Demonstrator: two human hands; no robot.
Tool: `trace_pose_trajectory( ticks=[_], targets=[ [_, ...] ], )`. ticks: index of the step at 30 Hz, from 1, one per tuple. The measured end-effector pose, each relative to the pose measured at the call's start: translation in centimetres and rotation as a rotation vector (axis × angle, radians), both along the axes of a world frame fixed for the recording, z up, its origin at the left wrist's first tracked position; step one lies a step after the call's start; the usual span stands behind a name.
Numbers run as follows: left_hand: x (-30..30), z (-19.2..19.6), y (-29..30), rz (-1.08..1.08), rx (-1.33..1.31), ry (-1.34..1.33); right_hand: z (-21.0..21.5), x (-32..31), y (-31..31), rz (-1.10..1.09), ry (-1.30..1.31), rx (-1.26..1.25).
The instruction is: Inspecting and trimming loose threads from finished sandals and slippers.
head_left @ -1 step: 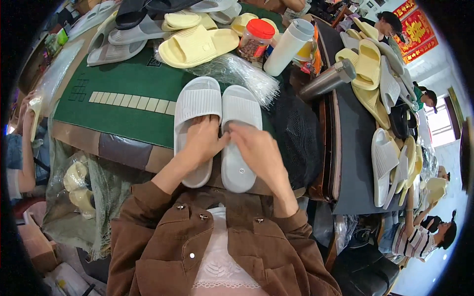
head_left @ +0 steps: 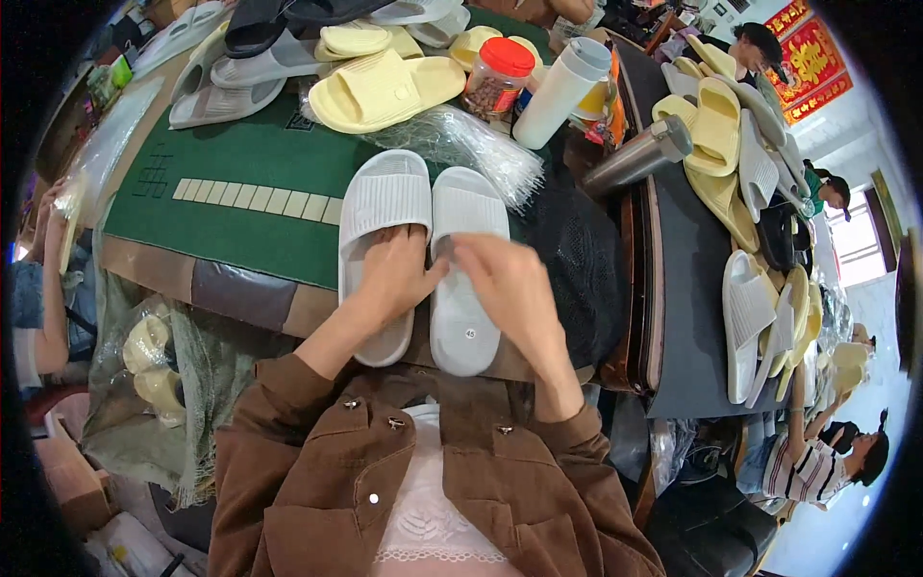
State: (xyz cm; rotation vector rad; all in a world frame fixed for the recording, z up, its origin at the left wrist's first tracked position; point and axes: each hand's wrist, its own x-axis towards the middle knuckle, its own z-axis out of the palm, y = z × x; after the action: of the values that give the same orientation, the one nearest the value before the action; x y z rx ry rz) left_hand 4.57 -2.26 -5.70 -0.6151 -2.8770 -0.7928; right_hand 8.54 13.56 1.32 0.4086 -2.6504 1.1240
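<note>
Two light grey ridged slippers lie side by side in front of me, toes pointing away. Inside the left slipper (head_left: pixel 386 197), the fingers of my left hand (head_left: pixel 392 274) reach under the strap, and its thumb lies toward the gap between the pair. Over the right slipper (head_left: pixel 468 327) is my right hand (head_left: pixel 505 274), slightly blurred. Its fingers are bent and drawn together by the inner edge, just below the strap. Whatever those fingertips pinch, if anything, is too small to make out. A round white size sticker (head_left: pixel 470 334) marks the right slipper's heel.
Beyond lie a row of cream tiles (head_left: pixel 260 199) on a green mat (head_left: pixel 154 226), a yellow slipper (head_left: pixel 370 91), clear plastic bags (head_left: pixel 481 154), a red-lidded jar (head_left: pixel 500 72) and a white bottle (head_left: pixel 562 93). On the right are a black mesh bag (head_left: pixel 577 269), a steel flask (head_left: pixel 639 154) and slippers.
My right hand has shifted slightly up and to the right over the right slipper. The left hand and both slippers stay in place.
</note>
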Motion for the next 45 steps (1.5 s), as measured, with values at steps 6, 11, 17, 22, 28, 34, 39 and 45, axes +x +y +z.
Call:
trace_pose_trajectory(
  ticks=[6,11,17,22,28,34,39,45],
  targets=[
    [0.1,0.0,0.4,0.007,0.072,0.028,-0.7,-10.3,0.1,-0.045,0.063,-0.175],
    [0.3,0.1,0.4,0.021,0.012,0.009,-3.5,-15.4,-1.8,-0.057,-0.203,-0.245],
    [0.2,0.3,0.5,0.043,0.009,-0.029,-5.0,-16.5,-1.5,0.054,-0.369,-0.483],
    [0.5,0.0,0.5,0.025,0.035,0.05,-5.1,-15.7,-1.6,0.159,-0.529,-0.659],
    [0.6,-0.3,0.6,0.003,0.03,0.088,-4.2,-14.3,-1.1,0.218,-0.399,-0.361],
    [0.7,-0.2,0.8,0.002,0.009,0.071,-4.4,-14.1,-1.5,0.245,-0.386,-0.4],
    [0.8,-0.1,0.7,-0.005,0.015,0.036,-4.7,-14.4,-1.8,0.235,-0.322,-0.467],
    [1.1,1.2,-0.3,-0.072,0.034,-0.037,-4.3,-14.0,-1.4,0.19,-0.333,-0.604]
  ],
)
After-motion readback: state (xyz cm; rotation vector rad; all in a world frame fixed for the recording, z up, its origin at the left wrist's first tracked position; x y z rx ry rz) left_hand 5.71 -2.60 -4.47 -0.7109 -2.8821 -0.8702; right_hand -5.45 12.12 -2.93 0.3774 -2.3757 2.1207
